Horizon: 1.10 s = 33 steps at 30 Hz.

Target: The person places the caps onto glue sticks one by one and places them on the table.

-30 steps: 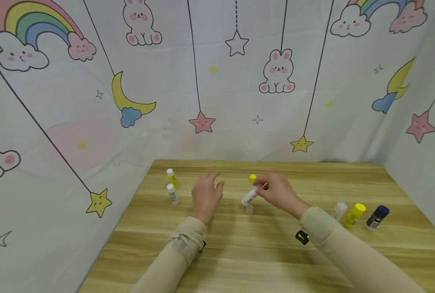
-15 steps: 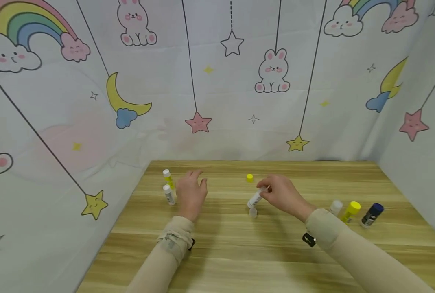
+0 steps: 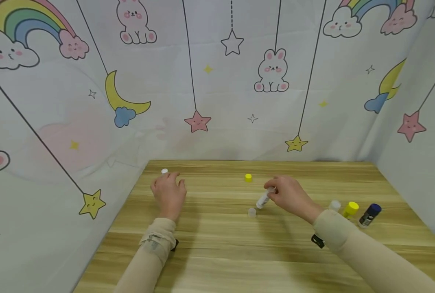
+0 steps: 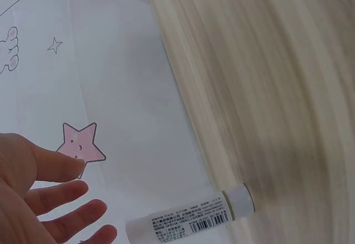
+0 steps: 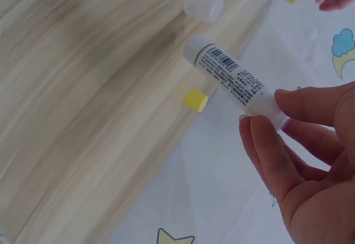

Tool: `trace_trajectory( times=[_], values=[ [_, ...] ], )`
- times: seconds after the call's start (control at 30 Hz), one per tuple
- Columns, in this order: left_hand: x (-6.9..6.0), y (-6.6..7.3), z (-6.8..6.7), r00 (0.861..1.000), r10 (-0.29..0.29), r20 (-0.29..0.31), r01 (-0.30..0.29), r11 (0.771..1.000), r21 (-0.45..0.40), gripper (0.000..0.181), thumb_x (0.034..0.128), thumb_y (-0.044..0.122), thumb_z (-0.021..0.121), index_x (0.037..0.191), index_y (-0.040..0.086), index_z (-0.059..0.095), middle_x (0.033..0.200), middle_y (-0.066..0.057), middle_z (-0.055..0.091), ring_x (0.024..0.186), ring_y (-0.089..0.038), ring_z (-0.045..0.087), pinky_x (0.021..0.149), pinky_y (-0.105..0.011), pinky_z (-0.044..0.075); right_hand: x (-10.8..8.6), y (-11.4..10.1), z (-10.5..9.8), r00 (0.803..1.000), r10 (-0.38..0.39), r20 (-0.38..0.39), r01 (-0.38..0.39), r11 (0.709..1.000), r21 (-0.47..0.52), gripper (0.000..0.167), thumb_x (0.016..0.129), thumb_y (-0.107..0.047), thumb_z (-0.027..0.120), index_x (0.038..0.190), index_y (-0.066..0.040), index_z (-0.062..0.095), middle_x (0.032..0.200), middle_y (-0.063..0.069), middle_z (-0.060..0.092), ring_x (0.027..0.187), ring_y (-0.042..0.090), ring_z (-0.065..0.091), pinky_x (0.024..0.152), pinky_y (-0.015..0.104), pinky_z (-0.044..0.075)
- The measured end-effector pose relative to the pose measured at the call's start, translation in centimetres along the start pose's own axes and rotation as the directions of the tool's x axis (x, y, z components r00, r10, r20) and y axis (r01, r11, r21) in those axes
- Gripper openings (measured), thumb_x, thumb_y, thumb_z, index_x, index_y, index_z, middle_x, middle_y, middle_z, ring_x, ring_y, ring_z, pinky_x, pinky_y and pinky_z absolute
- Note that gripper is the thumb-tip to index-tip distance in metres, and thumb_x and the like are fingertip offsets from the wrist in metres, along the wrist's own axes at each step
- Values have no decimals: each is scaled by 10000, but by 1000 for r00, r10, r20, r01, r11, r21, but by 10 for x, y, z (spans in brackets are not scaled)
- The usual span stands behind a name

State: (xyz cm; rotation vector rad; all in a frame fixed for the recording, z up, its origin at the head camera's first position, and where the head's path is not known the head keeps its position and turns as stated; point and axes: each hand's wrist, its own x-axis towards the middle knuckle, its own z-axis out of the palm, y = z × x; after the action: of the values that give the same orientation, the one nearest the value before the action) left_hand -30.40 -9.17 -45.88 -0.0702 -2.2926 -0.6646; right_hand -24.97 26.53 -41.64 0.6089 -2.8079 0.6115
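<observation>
My right hand [image 3: 292,198] pinches the upper end of a white glue stick [image 3: 263,200], held tilted over the table; in the right wrist view thumb and fingertips grip its end [image 5: 230,77]. Just left of its lower end a translucent cap [image 3: 252,212] stands on the table, and a yellow cap [image 3: 248,178] lies farther back. My left hand [image 3: 169,196], fingers spread and holding nothing, is over the left side, hiding most of the items there; one white cap top [image 3: 164,171] shows behind it. In the left wrist view a white glue stick [image 4: 191,219] stands beside the fingers.
At the right of the wooden table [image 3: 217,244] stand a translucent-capped stick [image 3: 335,205], a yellow-capped one [image 3: 350,209] and a dark blue-capped one [image 3: 370,215], partly behind my right sleeve. A patterned cloth [image 3: 221,142] hangs along the back and sides.
My left hand has moved left, from the middle to over the left glue sticks. My right hand has shifted slightly right with the white stick, which now stands apart from the translucent cap.
</observation>
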Motion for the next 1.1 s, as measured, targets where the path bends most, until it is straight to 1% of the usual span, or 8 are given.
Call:
trace_trajectory(
  times=[0.2,0.3,0.43,0.57,0.67,0.8,0.9,1.1],
  values=[
    [0,-12,-2,999,-45,8,45,999,-15,231,833,47,798,1059,29,751,1095,-182,695,1018,-408,617,1010,-601,352,-7,3,-6,1000,-12,14,13,999,-48,171,864,-23,747,1029,-52,778,1008,92,703,892,275,673,684,387,568],
    [1,-17,-3,997,-72,38,73,997,-30,244,845,46,783,1085,26,745,1140,-194,682,1059,-421,600,994,-608,360,-11,7,-8,1000,-8,15,9,998,-55,175,854,-17,752,1024,-52,779,981,84,696,853,242,664,670,360,560],
    [2,-23,-3,992,-95,78,98,995,-33,264,842,49,785,1100,11,739,1161,-214,669,1083,-443,587,924,-619,410,-17,11,-10,1000,1,26,1,998,-66,175,848,-12,749,1017,-49,779,911,47,661,734,141,601,626,312,529],
    [2,-29,-1,986,-120,119,123,992,-19,298,852,65,782,1135,-5,724,1186,-221,654,1090,-443,585,909,-616,436,-24,14,-14,999,7,34,-4,996,-86,178,837,-8,758,1010,-44,781,882,43,649,734,151,598,631,327,533],
    [2,-35,0,974,-164,157,168,986,-12,371,869,92,776,1215,-6,689,1201,-232,633,1078,-437,583,906,-594,458,-28,17,-17,999,22,47,-18,996,-92,175,832,-11,769,1004,-42,781,882,43,653,749,167,606,640,332,541],
    [3,-43,1,949,-241,205,251,968,-26,477,881,125,765,1325,17,626,1153,-242,611,1018,-422,586,842,-563,494,-33,20,-20,997,33,74,-26,996,-91,179,826,0,769,1001,-31,778,896,52,660,770,175,614,651,336,551],
    [5,-48,3,937,-266,227,282,958,-41,517,884,142,757,1363,30,600,1130,-237,606,1001,-412,594,830,-555,497,-37,23,-23,996,44,82,-36,995,-93,193,820,16,762,1008,-26,776,895,48,648,769,170,604,652,334,549],
    [6,-50,3,919,-304,251,336,937,-94,586,874,141,766,1402,-2,554,1181,-255,619,1041,-420,603,865,-562,486,-44,30,-29,997,32,73,-22,992,-127,196,797,25,772,987,-22,779,877,36,643,771,168,607,654,335,551]
  ],
)
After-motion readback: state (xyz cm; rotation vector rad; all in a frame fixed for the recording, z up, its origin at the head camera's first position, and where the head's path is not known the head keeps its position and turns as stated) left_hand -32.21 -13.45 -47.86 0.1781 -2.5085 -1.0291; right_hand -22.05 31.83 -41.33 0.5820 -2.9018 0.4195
